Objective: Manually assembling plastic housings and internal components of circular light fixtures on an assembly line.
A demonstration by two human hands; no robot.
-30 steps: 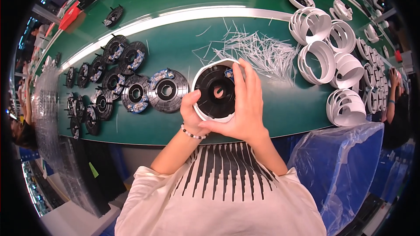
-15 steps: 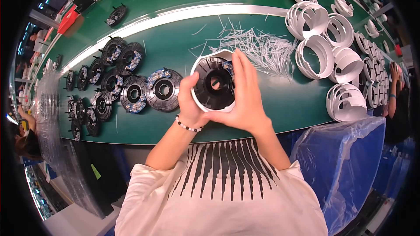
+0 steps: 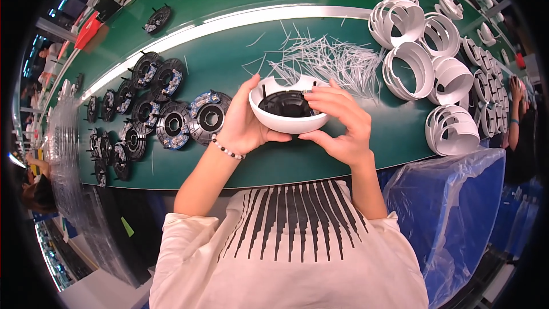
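Between my hands, above the front of the green table, is a white rounded plastic housing (image 3: 289,125) with a black round disc part (image 3: 283,104) seated inside it. The housing is tilted so its outer wall faces me and its notched rim is up. My left hand (image 3: 240,117) wraps its left side, thumb underneath. My right hand (image 3: 343,123) has fingers over the right rim by the disc and its thumb below. Nearest my left hand lies a black disc with a blue circuit board (image 3: 209,115). What the right fingertips touch inside is partly hidden.
Several black discs with circuit boards (image 3: 172,125) spread over the left of the table (image 3: 251,166). Thin white strips (image 3: 331,63) lie in a pile beyond my hands. White rings (image 3: 409,71) stand stacked at right, near a plastic-lined blue bin (image 3: 446,200). Other people are at both sides.
The housing has tipped from showing its open face to showing its outer wall. My right hand has shifted from flat along its side to fingers bent over the rim.
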